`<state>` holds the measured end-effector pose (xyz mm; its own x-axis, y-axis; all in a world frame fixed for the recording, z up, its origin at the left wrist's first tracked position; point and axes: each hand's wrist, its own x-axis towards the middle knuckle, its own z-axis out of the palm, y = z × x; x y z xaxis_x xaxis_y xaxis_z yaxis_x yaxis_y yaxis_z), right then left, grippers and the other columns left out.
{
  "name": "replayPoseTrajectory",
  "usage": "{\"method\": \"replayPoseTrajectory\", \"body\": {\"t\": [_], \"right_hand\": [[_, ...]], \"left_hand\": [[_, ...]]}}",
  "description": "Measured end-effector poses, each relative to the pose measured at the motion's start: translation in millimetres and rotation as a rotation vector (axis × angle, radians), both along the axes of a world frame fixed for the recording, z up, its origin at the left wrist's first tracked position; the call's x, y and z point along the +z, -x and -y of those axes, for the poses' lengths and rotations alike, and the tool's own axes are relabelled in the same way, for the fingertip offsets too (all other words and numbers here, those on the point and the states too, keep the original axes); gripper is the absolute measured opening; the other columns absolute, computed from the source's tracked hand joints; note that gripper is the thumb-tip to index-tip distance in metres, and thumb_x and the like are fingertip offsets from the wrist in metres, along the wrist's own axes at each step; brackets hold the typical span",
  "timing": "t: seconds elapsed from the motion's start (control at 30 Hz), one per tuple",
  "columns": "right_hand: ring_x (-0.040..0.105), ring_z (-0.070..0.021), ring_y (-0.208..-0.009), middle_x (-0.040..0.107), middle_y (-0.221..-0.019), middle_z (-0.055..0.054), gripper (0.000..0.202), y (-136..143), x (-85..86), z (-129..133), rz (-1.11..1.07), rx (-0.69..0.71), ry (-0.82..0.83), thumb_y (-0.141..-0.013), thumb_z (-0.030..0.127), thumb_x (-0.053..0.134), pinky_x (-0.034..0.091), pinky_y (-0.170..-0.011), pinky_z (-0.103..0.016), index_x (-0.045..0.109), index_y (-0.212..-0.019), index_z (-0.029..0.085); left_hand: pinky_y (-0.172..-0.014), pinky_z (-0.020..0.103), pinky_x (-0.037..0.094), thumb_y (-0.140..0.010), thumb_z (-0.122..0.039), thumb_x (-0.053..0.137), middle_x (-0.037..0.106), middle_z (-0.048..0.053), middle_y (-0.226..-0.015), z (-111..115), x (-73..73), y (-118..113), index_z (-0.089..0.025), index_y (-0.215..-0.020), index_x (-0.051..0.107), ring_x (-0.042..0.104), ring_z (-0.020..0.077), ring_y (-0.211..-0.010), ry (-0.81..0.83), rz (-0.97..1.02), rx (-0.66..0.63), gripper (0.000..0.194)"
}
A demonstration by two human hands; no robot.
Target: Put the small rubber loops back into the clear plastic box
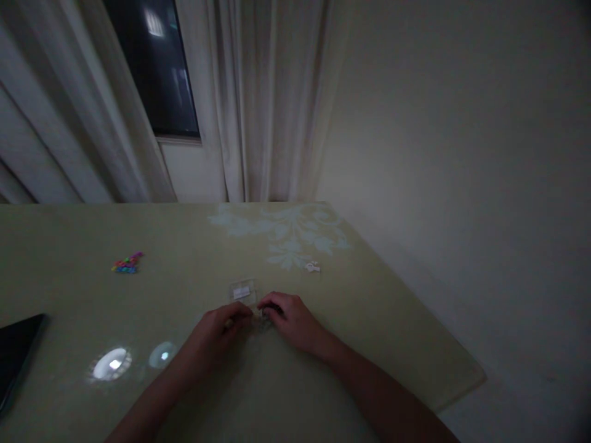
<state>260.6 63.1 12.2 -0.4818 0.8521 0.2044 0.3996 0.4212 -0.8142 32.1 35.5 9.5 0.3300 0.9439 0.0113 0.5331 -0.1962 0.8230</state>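
My left hand (226, 326) rests low over the table with its fingers curled and pressed together. Close beside it, my right hand (287, 319) has thumb and fingers bent in a pinch. What either hand holds, if anything, is too small and dim to name. A small greyish, see-through cluster (263, 324) lies between the fingertips, at the right hand's fingers. Just beyond the left fingertips is a small clear plastic case (249, 285) with a white label-like patch (241, 292) in it.
A small white cut-out shape (313, 266) lies beyond my right hand. Several small bright-coloured pieces (125, 265) sit in a pile at the left. A dark flat device (18, 347) is at the left edge. The pale table (369, 320) meets a wall and curtains.
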Motion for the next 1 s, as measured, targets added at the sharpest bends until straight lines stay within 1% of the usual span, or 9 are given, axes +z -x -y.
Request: {"method": "replayPoseTrajectory", "body": {"t": [0.13, 0.23, 0.3, 0.4, 0.47, 0.53, 0.7, 0.87, 1.0], "right_hand": [[0.074, -0.0172, -0.096, 0.080, -0.106, -0.005, 0.026, -3.0, 1.8, -0.9, -0.007, 0.047, 0.020, -0.097, 0.008, 0.062, 0.054, -0.087, -0.027, 0.079, -0.114, 0.020], [0.073, -0.0172, -0.097, 0.079, -0.111, -0.006, 0.027, -7.2, 3.3, -2.1, 0.043, 0.079, 0.023, -0.098, 0.010, 0.063, 0.055, -0.086, -0.027, 0.077, -0.118, 0.019], [0.072, -0.0199, -0.104, 0.077, -0.115, -0.009, 0.024, -10.2, 5.3, -2.4, 0.141, 0.082, -0.054, -0.098, 0.019, 0.070, 0.055, -0.094, -0.031, 0.076, -0.121, 0.018], [0.064, -0.0266, -0.119, 0.073, -0.124, -0.013, 0.046, -12.8, 8.8, -1.2, 0.294, 0.125, -0.187, -0.090, 0.040, 0.083, 0.050, -0.107, -0.040, 0.072, -0.128, 0.016], [0.061, -0.0277, -0.123, 0.070, -0.128, -0.013, 0.056, -12.4, 9.7, 0.8, 0.344, 0.174, -0.212, -0.088, 0.045, 0.085, 0.049, -0.109, -0.041, 0.070, -0.133, 0.016], [0.060, -0.0258, -0.122, 0.067, -0.129, -0.012, 0.051, -10.1, 8.8, 3.2, 0.362, 0.196, -0.216, -0.093, 0.040, 0.081, 0.050, -0.109, -0.038, 0.068, -0.136, 0.018], [0.061, -0.0229, -0.118, 0.066, -0.124, -0.011, 0.031, -0.4, 2.6, 7.7, 0.377, 0.165, -0.220, -0.103, 0.029, 0.069, 0.051, -0.107, -0.035, 0.069, -0.131, 0.017], [0.061, -0.0237, -0.113, 0.066, -0.118, -0.011, 0.019, 8.3, -3.7, 9.7, 0.500, 0.106, -0.298, -0.105, 0.022, 0.062, 0.053, -0.104, -0.036, 0.070, -0.121, 0.015], [0.062, -0.0228, -0.109, 0.067, -0.113, -0.010, 0.013, 11.9, -10.8, 10.0, 0.545, 0.063, -0.347, -0.106, 0.019, 0.059, 0.055, -0.098, -0.035, 0.070, -0.114, 0.018]], "left_hand": [[-0.083, 0.032, 0.058, -0.098, -0.041, 0.053, 0.083, 0.005, -0.103, -1.9, 12.4, 12.9, -0.024, -0.103, 0.076, 0.077, 0.0254, -0.098, 0.072, 0.022, -0.051, 0.029], [-0.079, 0.034, 0.060, -0.095, -0.046, 0.056, 0.083, 0.008, -0.100, -1.3, 16.4, 17.9, -0.022, -0.104, 0.076, 0.078, 0.0269, -0.092, 0.085, -0.026, -0.007, 0.033], [-0.078, 0.035, 0.061, -0.091, -0.048, 0.061, 0.082, 0.009, -0.101, 0.2, 14.3, 17.9, -0.021, -0.109, 0.076, 0.078, 0.0274, -0.089, 0.063, -0.064, 0.040, 0.035], [-0.081, 0.037, 0.061, -0.083, -0.044, 0.073, 0.079, 0.011, -0.113, 3.3, 7.6, 12.9, -0.022, -0.119, 0.075, 0.076, 0.0272, -0.090, -0.001, -0.116, 0.024, 0.042], [-0.087, 0.038, 0.060, -0.078, -0.036, 0.079, 0.074, 0.012, -0.124, 4.8, 1.8, 7.4, -0.024, -0.125, 0.073, 0.075, 0.0281, -0.099, -0.061, -0.136, -0.018, 0.050], [-0.093, 0.040, 0.059, -0.076, -0.029, 0.080, 0.071, 0.011, -0.127, 5.0, -5.0, 1.3, -0.025, -0.128, 0.072, 0.073, 0.0290, -0.107, -0.116, -0.144, -0.042, 0.053], [-0.091, 0.040, 0.059, -0.090, -0.027, 0.067, 0.072, 0.012, -0.115, 1.7, -21.1, -10.7, -0.022, -0.118, 0.072, 0.073, 0.0286, -0.105, -0.183, -0.207, -0.004, 0.029], [-0.089, 0.040, 0.058, -0.097, -0.027, 0.059, 0.072, 0.012, -0.107, 1.0, -25.4, -18.9, -0.020, -0.106, 0.069, 0.072, 0.0286, -0.100, -0.230, -0.288, 0.047, 0.016], [-0.091, 0.042, 0.057, -0.099, -0.026, 0.054, 0.072, 0.011, -0.106, 1.6, -28.4, -21.8, -0.022, -0.103, 0.067, 0.071, 0.0286, -0.100, -0.257, -0.339, 0.062, 0.014]]}}
